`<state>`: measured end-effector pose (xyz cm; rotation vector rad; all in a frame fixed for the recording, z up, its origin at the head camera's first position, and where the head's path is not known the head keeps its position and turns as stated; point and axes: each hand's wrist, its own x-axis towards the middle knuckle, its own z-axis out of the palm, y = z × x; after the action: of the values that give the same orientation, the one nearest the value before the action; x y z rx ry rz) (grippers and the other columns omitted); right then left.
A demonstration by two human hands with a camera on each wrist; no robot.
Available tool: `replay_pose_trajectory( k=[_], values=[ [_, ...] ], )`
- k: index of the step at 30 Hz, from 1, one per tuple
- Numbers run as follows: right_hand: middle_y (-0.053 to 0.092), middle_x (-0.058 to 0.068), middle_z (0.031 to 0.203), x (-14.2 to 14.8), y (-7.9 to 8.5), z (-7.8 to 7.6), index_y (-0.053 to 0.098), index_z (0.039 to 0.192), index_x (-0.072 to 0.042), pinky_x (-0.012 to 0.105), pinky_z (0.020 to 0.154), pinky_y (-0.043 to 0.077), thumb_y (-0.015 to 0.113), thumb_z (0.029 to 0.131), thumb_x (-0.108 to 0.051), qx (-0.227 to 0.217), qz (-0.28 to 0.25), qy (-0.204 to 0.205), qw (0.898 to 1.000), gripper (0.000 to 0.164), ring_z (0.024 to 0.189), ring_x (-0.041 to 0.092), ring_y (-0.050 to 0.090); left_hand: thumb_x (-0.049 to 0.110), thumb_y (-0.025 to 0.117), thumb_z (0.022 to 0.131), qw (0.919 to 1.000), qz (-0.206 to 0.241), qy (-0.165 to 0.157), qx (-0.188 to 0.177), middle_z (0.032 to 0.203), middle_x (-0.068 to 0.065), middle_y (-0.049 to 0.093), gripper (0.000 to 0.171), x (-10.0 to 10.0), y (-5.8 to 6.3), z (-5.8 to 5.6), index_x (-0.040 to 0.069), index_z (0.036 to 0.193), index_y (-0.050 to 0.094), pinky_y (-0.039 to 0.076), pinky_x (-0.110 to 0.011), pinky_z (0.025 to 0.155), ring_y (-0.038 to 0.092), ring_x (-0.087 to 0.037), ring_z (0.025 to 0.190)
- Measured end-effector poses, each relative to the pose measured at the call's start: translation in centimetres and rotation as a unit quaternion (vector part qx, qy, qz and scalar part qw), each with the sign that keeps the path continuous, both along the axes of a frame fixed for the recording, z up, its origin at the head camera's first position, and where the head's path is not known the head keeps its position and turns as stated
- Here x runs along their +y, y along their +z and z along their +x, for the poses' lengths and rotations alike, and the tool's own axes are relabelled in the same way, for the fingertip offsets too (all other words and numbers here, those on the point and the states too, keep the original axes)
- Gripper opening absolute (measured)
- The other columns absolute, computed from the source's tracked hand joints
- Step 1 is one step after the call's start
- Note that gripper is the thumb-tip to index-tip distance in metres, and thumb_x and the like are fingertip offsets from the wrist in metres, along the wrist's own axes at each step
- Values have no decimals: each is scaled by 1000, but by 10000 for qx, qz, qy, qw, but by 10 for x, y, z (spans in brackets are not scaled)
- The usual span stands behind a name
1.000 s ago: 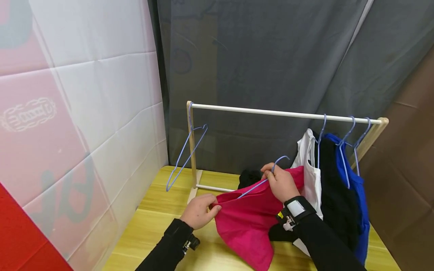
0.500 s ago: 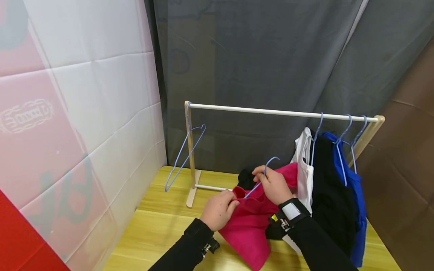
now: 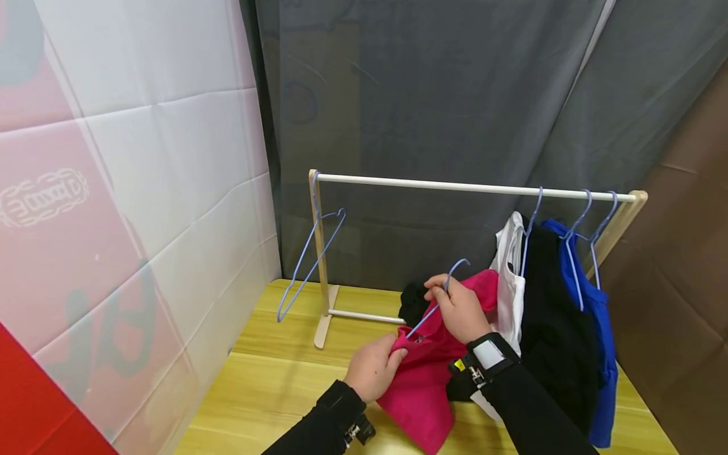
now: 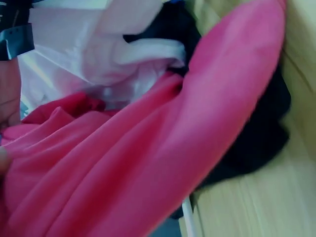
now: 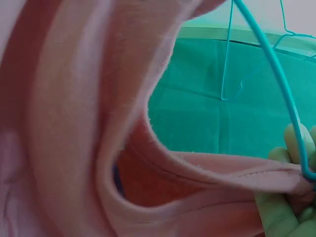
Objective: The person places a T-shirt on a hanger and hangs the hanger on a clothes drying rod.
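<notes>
A magenta-pink top (image 3: pixel 423 392) hangs below both hands, its folds also filling much of the left wrist view. My right hand (image 3: pixel 459 309) pinches a blue wire clothes hanger (image 3: pixel 423 321) just under its hook. One arm of the hanger slants down left into the top's opening. My left hand (image 3: pixel 372 366) grips the edge of the pink fabric by that hanger end. In the right wrist view, fingers (image 5: pixel 281 212) hold the cloth edge at the hanger's bent corner, beside a stitched opening of the top (image 5: pixel 163 168). The hanger's other arm is hidden.
A small rack with a white rail (image 3: pixel 398 182) stands on the wooden table (image 3: pixel 273 373). One bare hanger (image 3: pixel 309 265) hangs at its left. At the right hang white (image 3: pixel 510 291), black (image 3: pixel 554 328) and blue (image 3: pixel 604 354) garments. A black bunched cloth (image 3: pixel 413 302) lies behind the pink top.
My left hand has moved right with the pink top's edge, closer to my right hand, and the fabric has bunched. My right hand has shifted slightly left with the hanger.
</notes>
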<state>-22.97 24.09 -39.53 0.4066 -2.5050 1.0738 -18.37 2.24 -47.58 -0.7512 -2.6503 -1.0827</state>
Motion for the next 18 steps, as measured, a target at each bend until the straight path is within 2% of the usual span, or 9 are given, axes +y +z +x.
replay_pose_trajectory(
  k=[3, 6, 8, 10, 12, 15, 18],
  values=[
    [72, -1, 105, 3, -1, -2, 63, 124, -15, 46, 88, 51, 56, 105, -23, -112, -67, 150, 9998, 22, 96, 19, 68, 36, 54, 106, 9991, 352, -83, -241, 67, 10, 39, 25, -2, -1, 0, 21, 85, 51, 36, -23, 56, 41, -5, 60],
    [70, 4, 116, 12, -4, -4, 59, 131, -11, 38, 93, 51, 54, 106, -25, -171, -156, 346, 9991, 29, 105, 21, 66, 36, 54, 106, 9974, 580, -64, -421, 67, 9, 40, 26, -9, -2, 0, 21, 84, 51, 37, -24, 58, 43, -6, 62],
    [68, 6, 119, 21, -8, -6, 59, 131, -8, 31, 95, 48, 50, 108, -25, -99, -180, 364, 9991, 31, 109, 23, 64, 36, 54, 105, 9965, 674, -58, -496, 67, 9, 42, 27, -14, -4, 1, 22, 83, 52, 38, -25, 58, 45, -6, 64],
    [68, 9, 121, 31, -12, -9, 61, 130, -6, 30, 97, 44, 45, 109, -23, 75, -160, 282, 9994, 32, 113, 24, 61, 36, 54, 105, 9959, 738, -70, -511, 66, 9, 43, 28, -19, -5, 1, 23, 81, 53, 39, -25, 58, 47, -7, 65],
    [67, 12, 121, 40, -16, -14, 63, 128, -4, 36, 101, 41, 42, 110, -22, 265, -68, 159, 9995, 33, 117, 28, 56, 37, 54, 105, 9948, 844, -115, -555, 66, 10, 44, 29, -24, -5, 2, 23, 80, 53, 39, -25, 58, 48, -6, 65],
    [65, 16, 124, 51, -21, -19, 65, 127, -2, 51, 105, 35, 39, 110, -21, 428, 211, 56, 9988, 36, 123, 34, 50, 38, 54, 105, 9926, 1019, -199, -630, 65, 10, 44, 31, -28, -4, 3, 23, 78, 54, 38, -24, 57, 48, -6, 65],
    [64, 19, 127, 56, -25, -22, 66, 126, 0, 59, 109, 30, 38, 110, -21, 469, 443, 14, 9979, 38, 129, 40, 45, 38, 54, 105, 9901, 1174, -284, -716, 63, 11, 43, 32, -30, -2, 6, 22, 77, 54, 38, -24, 56, 48, -6, 64]
  ],
)
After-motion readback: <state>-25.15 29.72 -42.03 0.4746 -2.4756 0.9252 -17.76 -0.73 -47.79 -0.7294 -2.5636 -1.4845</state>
